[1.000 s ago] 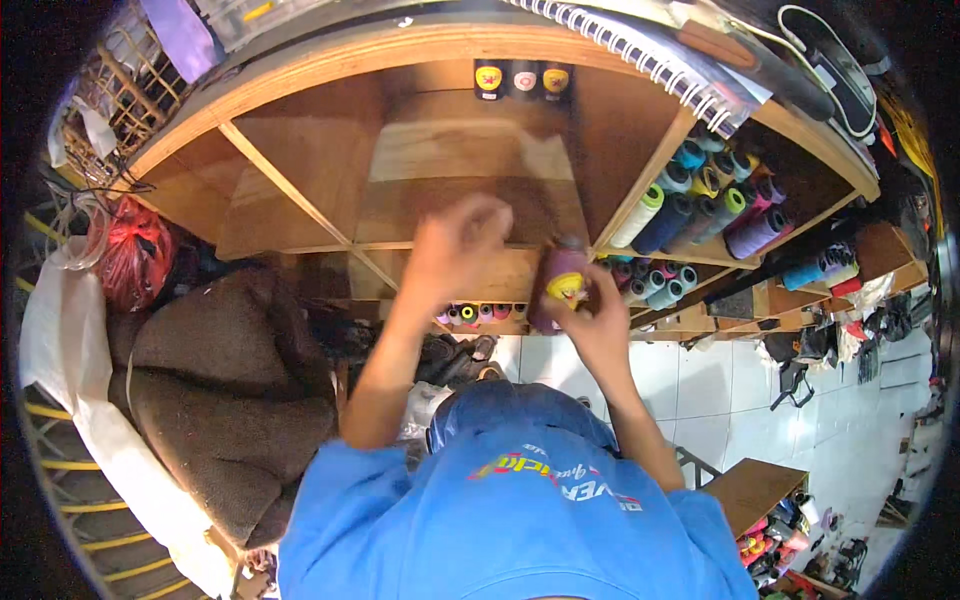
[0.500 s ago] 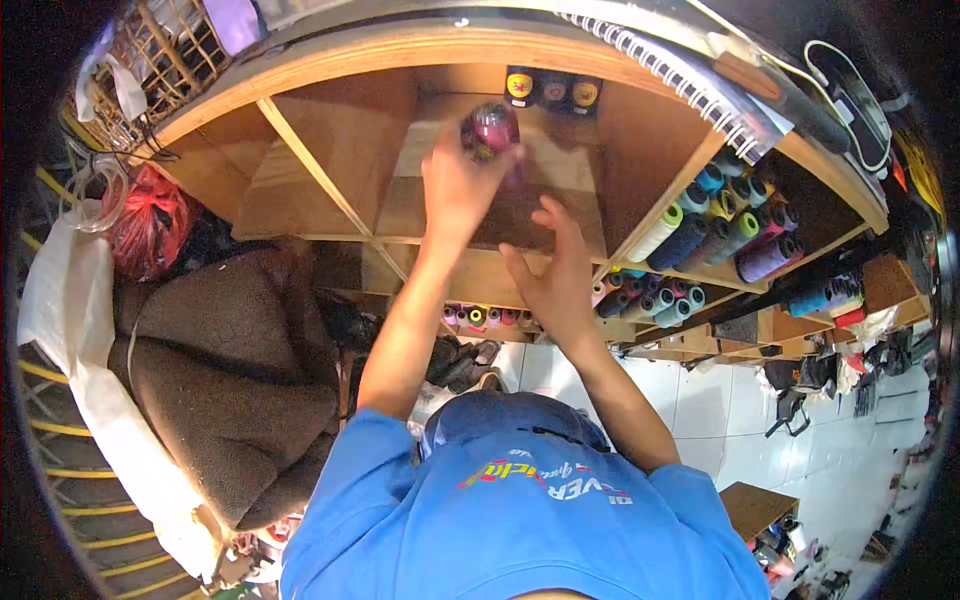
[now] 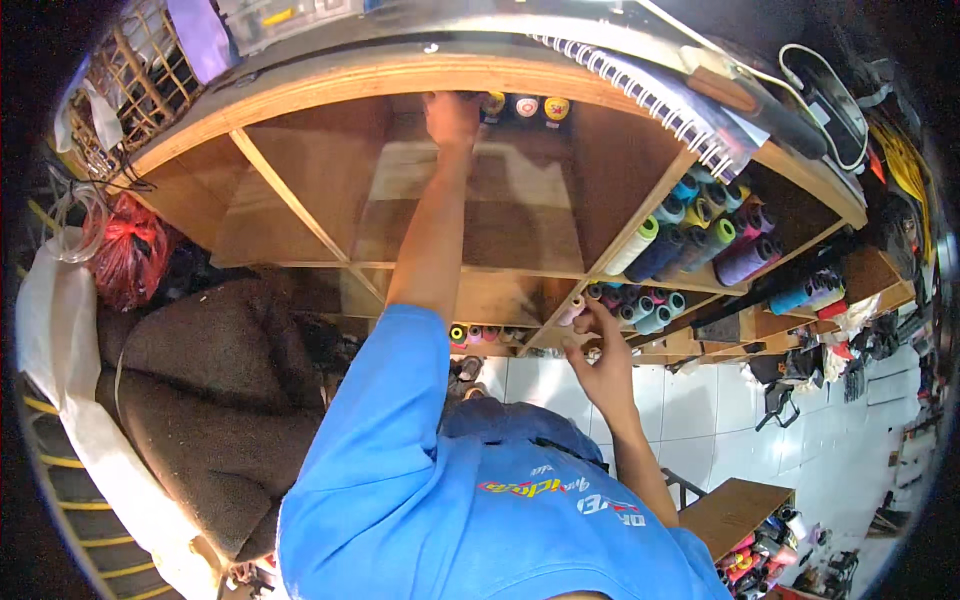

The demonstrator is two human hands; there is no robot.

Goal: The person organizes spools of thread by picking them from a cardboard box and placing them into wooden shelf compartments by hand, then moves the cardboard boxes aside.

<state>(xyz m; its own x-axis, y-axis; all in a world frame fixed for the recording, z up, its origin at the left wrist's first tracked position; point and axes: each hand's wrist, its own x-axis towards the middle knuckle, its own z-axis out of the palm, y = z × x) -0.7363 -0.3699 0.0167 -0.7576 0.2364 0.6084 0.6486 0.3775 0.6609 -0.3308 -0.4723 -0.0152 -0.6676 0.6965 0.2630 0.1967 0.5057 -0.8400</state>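
Note:
My left hand [image 3: 452, 122] reaches to the back of a wooden shelf compartment [image 3: 470, 205]. Its fingers are curled around what looks like a dark thread spool [image 3: 472, 96], mostly hidden by the hand and the shelf's upper edge. Just right of it stands a row of dark spools [image 3: 527, 106] with round, coloured labels on their ends. My right hand [image 3: 606, 368] hangs lower, in front of the lower shelves, thumb and fingers apart and holding nothing. Its fingertips are near a pale pink spool [image 3: 573, 309]; whether they touch it I cannot tell.
Coloured thread spools [image 3: 690, 235] fill the compartment to the right. A spiral notebook [image 3: 655, 95] lies on the top, jutting over its front edge. At left are a red plastic bag [image 3: 130, 250] and a large brown cloth bundle [image 3: 220, 370].
My left hand has moved deeper into the compartment with the dark reddish spool, to the row at the back. My right hand has dropped down and to the right, out of the compartment.

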